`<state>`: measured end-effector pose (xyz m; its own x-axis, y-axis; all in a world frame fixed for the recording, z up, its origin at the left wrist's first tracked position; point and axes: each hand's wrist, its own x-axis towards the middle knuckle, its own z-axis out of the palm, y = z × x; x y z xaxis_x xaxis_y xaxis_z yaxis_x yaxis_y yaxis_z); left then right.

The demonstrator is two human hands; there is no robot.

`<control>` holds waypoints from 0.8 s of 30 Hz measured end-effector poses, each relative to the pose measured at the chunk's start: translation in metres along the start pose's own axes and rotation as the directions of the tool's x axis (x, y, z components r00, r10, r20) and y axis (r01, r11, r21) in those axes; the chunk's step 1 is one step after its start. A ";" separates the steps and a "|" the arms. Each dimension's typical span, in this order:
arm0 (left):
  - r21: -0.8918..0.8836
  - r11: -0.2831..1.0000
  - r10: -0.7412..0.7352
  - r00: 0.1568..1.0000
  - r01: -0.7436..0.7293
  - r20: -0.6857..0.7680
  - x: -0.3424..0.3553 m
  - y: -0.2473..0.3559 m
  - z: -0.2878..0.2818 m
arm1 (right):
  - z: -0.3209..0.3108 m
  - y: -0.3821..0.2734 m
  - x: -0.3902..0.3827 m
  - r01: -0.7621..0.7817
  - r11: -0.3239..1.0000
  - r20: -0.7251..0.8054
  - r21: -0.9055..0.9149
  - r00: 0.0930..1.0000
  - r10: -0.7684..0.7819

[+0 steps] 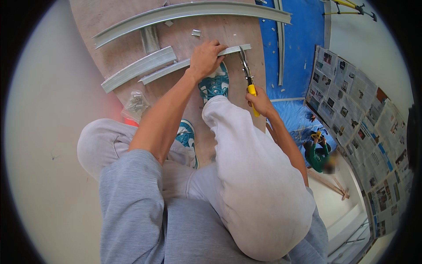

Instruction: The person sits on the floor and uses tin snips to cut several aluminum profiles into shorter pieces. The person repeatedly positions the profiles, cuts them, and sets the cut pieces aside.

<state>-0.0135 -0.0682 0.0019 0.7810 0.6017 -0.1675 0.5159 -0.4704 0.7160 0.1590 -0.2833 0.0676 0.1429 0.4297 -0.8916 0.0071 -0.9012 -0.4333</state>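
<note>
My left hand point(206, 59) is closed on a narrow metal channel point(169, 69), which lies across a plywood board point(96, 26) by my teal right shoe point(215, 81). My right hand point(259, 101) grips yellow-handled metal snips point(252, 89), their jaws at the channel near its right end. A shorter, wider channel point(136, 68) lies to the left, and a long channel point(189, 11) lies above, over a short metal piece point(149, 39). Small offcuts point(196, 32) are scattered on the board.
A bag of hardware point(134, 105) sits beside my left knee. Blue sheeting point(270, 53) with a long channel point(280, 53) borders the board's right. A newspaper-covered panel point(347, 114) stands at right. Another person in green point(316, 156) works lower down beyond the board. A yellow tool point(347, 6) is top right.
</note>
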 end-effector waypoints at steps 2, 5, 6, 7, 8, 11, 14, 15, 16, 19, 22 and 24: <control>-0.017 1.000 -0.022 1.000 0.022 0.005 0.000 0.001 0.000 | 0.000 0.005 0.004 -0.014 0.999 -0.027 -0.041 1.000 0.013; -0.023 1.000 -0.019 1.000 0.019 0.022 0.003 -0.001 -0.003 | -0.001 0.013 0.008 -0.017 1.000 -0.057 -0.006 0.998 0.017; -0.022 0.999 -0.027 0.998 0.028 0.060 0.005 -0.002 -0.004 | -0.001 0.017 0.007 0.001 1.000 -0.062 -0.019 0.998 -0.002; -0.039 0.999 -0.018 0.997 0.021 0.073 0.010 -0.003 -0.005 | 0.000 0.019 0.007 0.029 0.999 -0.077 -0.030 0.997 -0.031; -0.050 0.998 -0.025 0.993 0.031 0.117 0.015 -0.006 -0.006 | 0.001 0.021 0.007 0.058 0.998 -0.088 -0.033 0.994 -0.060; -0.165 0.978 -0.076 0.951 0.130 0.300 0.032 -0.013 -0.014 | 0.005 0.020 0.005 0.083 0.994 -0.118 -0.069 0.989 -0.090; -0.226 0.956 -0.094 0.923 0.189 0.374 0.046 -0.013 -0.023 | 0.005 0.006 0.005 0.108 0.985 -0.129 -0.133 0.984 -0.125; -0.204 0.954 -0.114 0.895 0.220 0.430 0.051 -0.012 -0.028 | 0.004 -0.002 0.005 0.168 0.975 -0.126 -0.147 0.974 -0.187; -0.237 0.937 -0.122 0.876 0.257 0.466 0.056 -0.010 -0.035 | 0.003 -0.010 0.005 0.199 0.966 -0.132 -0.165 0.966 -0.222; -0.194 0.950 -0.106 0.836 0.245 0.538 0.070 -0.002 -0.068 | -0.006 -0.039 0.002 0.303 0.933 -0.140 -0.193 0.933 -0.332; -0.220 0.952 -0.067 0.845 0.214 0.531 0.063 0.018 -0.113 | -0.008 -0.066 -0.020 0.351 0.920 -0.098 -0.175 0.923 -0.371; -0.210 0.977 0.037 0.926 0.047 0.376 0.050 0.036 -0.154 | -0.007 -0.091 -0.032 0.411 0.889 -0.063 -0.203 0.901 -0.430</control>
<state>-0.0101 0.0443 0.1232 0.8743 0.2971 -0.3838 0.4665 -0.2959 0.8336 0.1604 -0.2155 0.1368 0.1875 0.7712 -0.6083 0.2654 -0.6361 -0.7246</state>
